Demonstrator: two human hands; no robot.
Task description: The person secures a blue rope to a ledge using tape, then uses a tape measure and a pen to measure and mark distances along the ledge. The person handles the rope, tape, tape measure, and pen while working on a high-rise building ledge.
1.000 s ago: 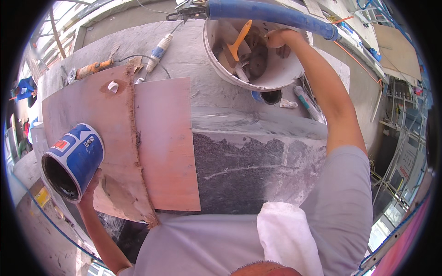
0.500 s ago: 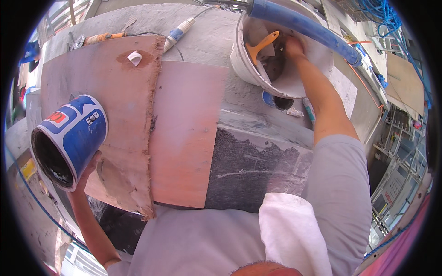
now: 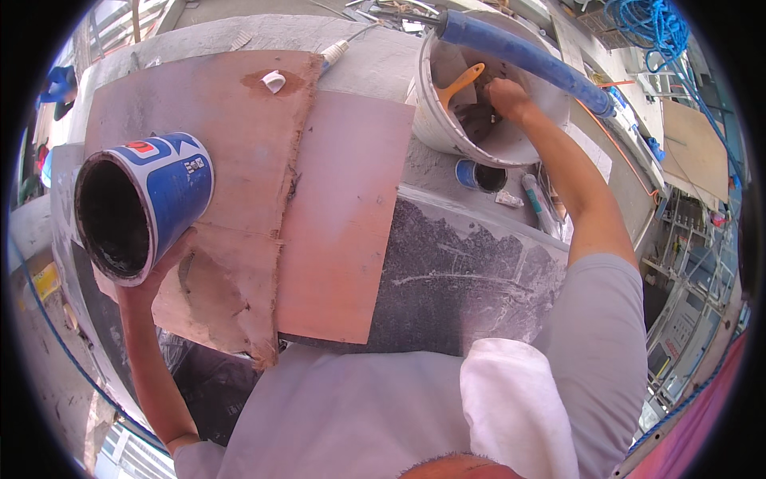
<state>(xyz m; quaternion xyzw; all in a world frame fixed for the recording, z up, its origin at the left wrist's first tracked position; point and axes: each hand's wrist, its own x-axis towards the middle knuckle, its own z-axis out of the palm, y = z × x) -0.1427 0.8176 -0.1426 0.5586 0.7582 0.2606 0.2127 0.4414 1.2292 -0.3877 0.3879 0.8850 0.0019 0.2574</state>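
My left hand (image 3: pixel 150 289) holds a blue and white paint can (image 3: pixel 182 185) from below. The can is tipped on its side with its dark open mouth turned toward me, over the left part of a brown plywood sheet (image 3: pixel 191 104). On the right, my right hand (image 3: pixel 506 99) is inside a large white bucket (image 3: pixel 429 120), its fingers curled. What they hold, if anything, is hidden. Beside that hand an orange-handled tool (image 3: pixel 463 81) leans in the bucket; its working end is hard to make out.
A blue pipe (image 3: pixel 523 57) crosses above the bucket. Near the bucket lie a small blue can (image 3: pixel 471 174) and a tube (image 3: pixel 536 199). A pinkish board (image 3: pixel 343 215) lies beside the plywood, which carries a white lump (image 3: pixel 274 81). Blue rope (image 3: pixel 650 32) hangs at far right.
The paint can has shifted right and up in view, and its mouth faces me more. My right hand has drawn back slightly in the bucket, showing more of its curled fingers.
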